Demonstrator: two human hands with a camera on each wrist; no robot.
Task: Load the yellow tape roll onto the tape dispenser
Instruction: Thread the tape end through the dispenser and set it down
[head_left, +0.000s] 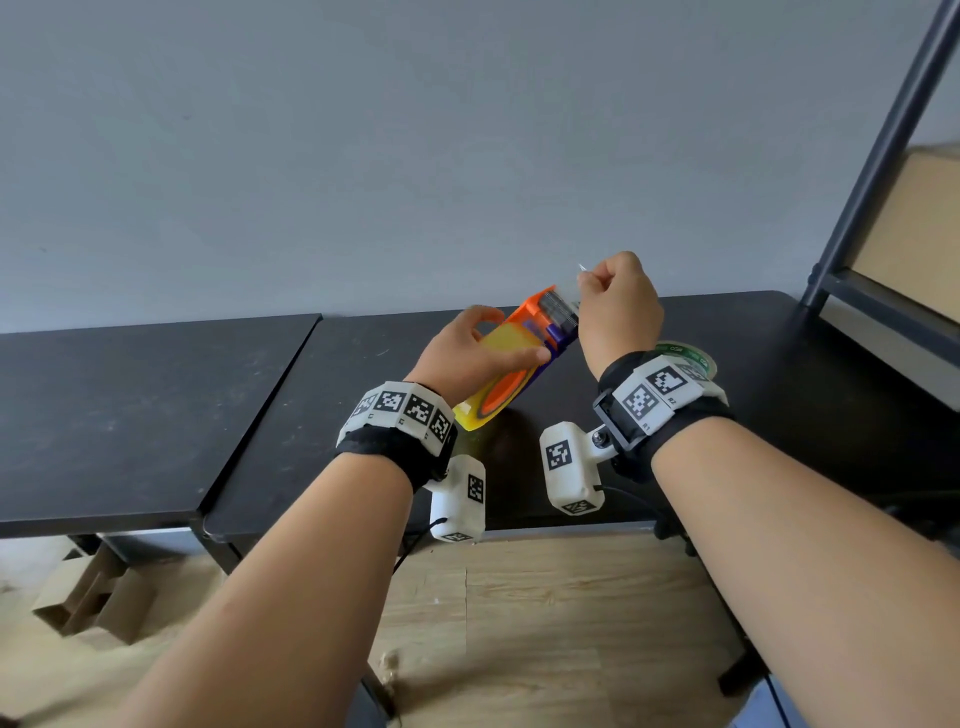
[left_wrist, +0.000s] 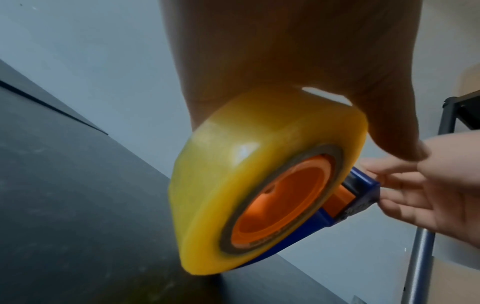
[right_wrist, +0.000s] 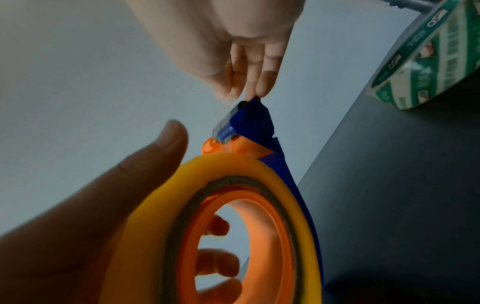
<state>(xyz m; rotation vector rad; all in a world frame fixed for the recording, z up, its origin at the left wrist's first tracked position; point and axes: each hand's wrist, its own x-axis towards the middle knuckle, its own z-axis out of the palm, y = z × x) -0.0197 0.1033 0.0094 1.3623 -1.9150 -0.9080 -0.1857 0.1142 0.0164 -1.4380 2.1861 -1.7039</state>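
From the head camera, the left hand (head_left: 470, 353) wraps its fingers and thumb around the yellow tape roll (head_left: 485, 397), which already sits on the orange hub of the tape dispenser (head_left: 540, 325); the whole unit is held tilted above the black table (head_left: 779, 364), apparently to steady it while the free end is threaded. The right hand (head_left: 618, 306) is curled, its fingertips pinching what looks like a clear tape end at the dispenser's cutter head. A green printed tape roll (head_left: 688, 358) lies on the table just behind the right wrist, so room on that side is tight; the table to the left offers open room.

The left wrist camera shows the palm pressed over the roll's outer face, with the roll's lower edge close to the table, whether touching cannot be told. The right hand's fingers (left_wrist: 415, 185) reach the blue nose.

The right wrist camera shows the fingertips (right_wrist: 265, 82) pressed together at the blue tip beside the grey cutter, left fingers visible through the hub opening.
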